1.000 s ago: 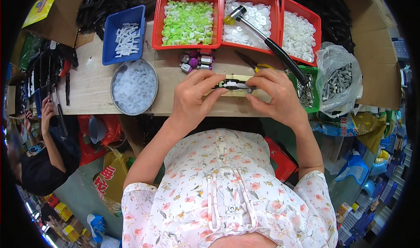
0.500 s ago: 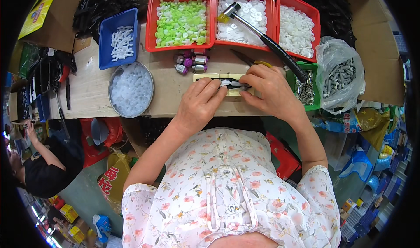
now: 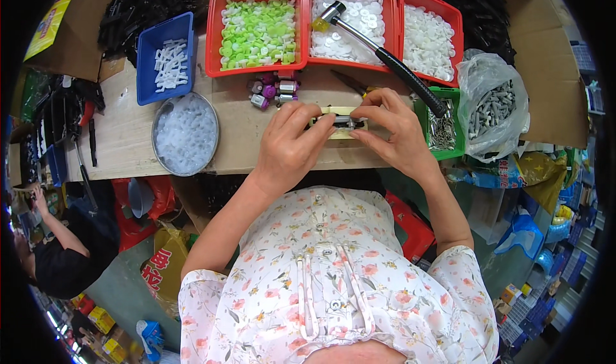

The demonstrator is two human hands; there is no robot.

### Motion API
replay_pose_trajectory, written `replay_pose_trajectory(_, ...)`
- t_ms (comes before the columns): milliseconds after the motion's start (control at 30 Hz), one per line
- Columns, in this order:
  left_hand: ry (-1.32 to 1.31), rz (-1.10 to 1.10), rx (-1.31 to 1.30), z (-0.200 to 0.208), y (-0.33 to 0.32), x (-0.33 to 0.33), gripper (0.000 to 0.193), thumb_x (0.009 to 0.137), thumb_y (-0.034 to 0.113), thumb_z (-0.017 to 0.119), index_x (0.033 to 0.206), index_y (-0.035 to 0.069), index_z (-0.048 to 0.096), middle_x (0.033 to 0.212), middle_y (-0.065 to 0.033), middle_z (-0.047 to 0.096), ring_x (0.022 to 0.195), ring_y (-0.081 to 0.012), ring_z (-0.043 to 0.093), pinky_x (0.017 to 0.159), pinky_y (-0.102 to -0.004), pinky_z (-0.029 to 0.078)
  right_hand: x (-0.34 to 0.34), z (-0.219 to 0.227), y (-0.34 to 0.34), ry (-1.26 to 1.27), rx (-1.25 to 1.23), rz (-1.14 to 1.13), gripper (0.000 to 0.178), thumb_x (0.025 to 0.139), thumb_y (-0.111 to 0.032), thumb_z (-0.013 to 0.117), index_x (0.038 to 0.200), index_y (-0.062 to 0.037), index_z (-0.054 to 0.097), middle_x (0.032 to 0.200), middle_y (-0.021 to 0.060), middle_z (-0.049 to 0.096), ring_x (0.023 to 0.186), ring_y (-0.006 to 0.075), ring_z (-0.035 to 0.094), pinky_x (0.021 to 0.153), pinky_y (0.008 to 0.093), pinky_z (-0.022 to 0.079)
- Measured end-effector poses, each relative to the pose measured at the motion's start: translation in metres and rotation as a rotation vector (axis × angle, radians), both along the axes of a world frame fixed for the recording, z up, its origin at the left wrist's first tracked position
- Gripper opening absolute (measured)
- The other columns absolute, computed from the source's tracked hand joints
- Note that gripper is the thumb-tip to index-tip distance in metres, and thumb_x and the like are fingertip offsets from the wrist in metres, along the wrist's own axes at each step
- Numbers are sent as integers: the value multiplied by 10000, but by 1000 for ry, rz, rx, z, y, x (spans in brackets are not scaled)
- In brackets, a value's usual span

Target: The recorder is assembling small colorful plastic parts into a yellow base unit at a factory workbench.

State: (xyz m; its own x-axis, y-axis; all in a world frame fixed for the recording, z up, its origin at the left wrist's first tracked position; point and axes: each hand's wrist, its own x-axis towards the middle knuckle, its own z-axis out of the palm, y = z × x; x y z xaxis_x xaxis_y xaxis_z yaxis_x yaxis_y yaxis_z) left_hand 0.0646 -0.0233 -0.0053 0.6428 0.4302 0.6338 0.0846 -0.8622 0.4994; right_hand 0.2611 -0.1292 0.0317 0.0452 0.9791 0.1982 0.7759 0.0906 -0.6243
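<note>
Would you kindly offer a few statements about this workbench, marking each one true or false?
1. The left hand and right hand are both at the cream block. True.
2. The round dish stands left of both hands. True.
3. The blue bin holds green caps. False: it holds white pieces.
4. The hammer has its head over green caps. False: it is over white discs.
5. The clear bag holds grey parts. True.

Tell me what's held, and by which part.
The left hand and right hand appear to hold a small dark part near opposite ends; exact grip partly hidden.
</note>
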Motion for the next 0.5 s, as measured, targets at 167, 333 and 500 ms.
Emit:
replay_pose_trajectory(167, 64, -32, -16, -1, 5, 14, 206, 730, -10, 753, 921, 7, 679, 904, -96, 610, 869, -298, 575, 737, -391, 491, -2, -4, -1, 48, -24, -33, 290, 767, -80, 787, 1030, -16, 684, 1034, 117, 582, 933, 261, 599, 788, 355, 494)
replay_pose_trajectory(333, 73, -32, -21, -5, 5, 16, 166, 741, 9, 735, 885, 17, 653, 897, -85, 603, 893, -288, 576, 752, -390, 491, 0, -5, -1, 49, -40, -51, 264, 754, -53, 779, 993, -6, 675, 1020, 119, 582, 958, 259, 606, 780, 341, 502)
replay_pose_trajectory(500, 75, -44, -10, -5, 6, 18, 159, 743, 24, 725, 879, 30, 643, 908, -79, 599, 915, -279, 578, 762, -391, 494, 5, -6, -3, 115, -63, -68, 253, 755, -46, 773, 979, -3, 665, 1020, 121, 584, 980, 268, 605, 820, 347, 499)
